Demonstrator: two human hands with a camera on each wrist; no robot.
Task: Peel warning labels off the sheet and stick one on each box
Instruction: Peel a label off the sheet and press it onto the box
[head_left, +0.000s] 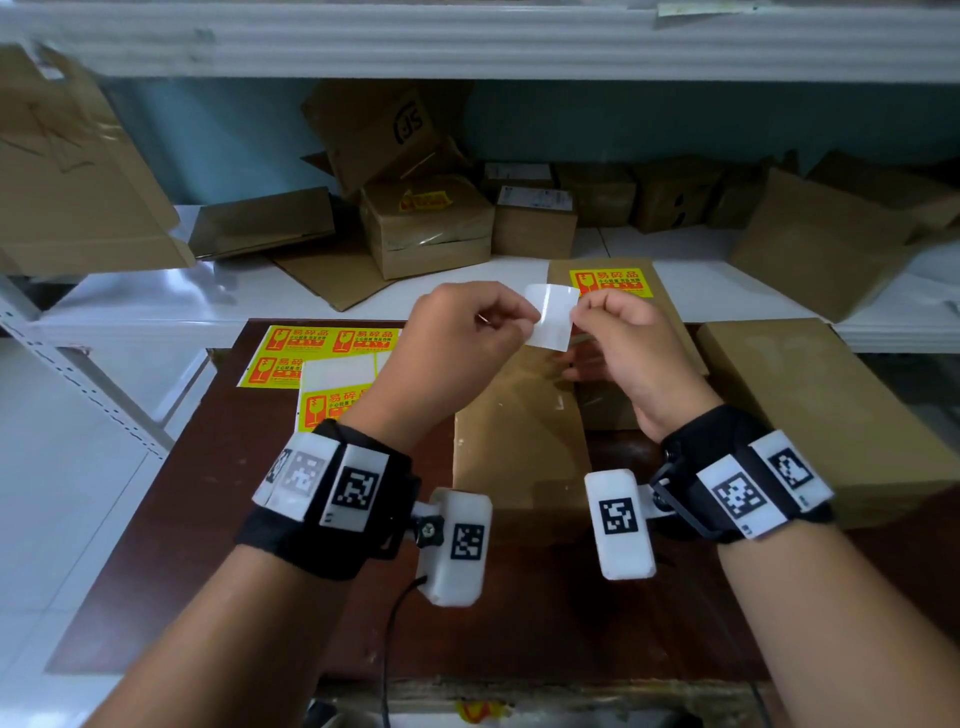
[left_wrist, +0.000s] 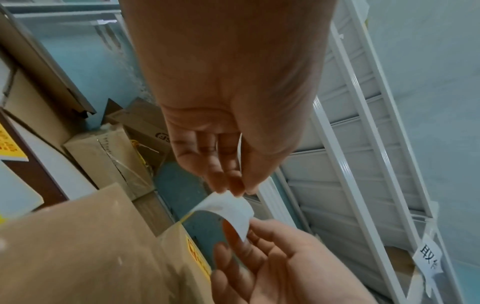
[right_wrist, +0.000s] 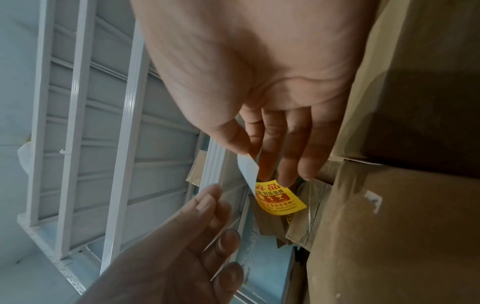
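Hidden and cropped parts

The label (head_left: 551, 321) shows only its white back from the head camera; the left hand (head_left: 457, 332) covers part of the label sheet (head_left: 332, 364); the far-left cardboard (head_left: 78, 171) is blurred and cropped.

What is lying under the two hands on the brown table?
A flat cardboard box lies on the table directly below the left hand and right hand. Its far end is covered by the hands and the label they pinch.
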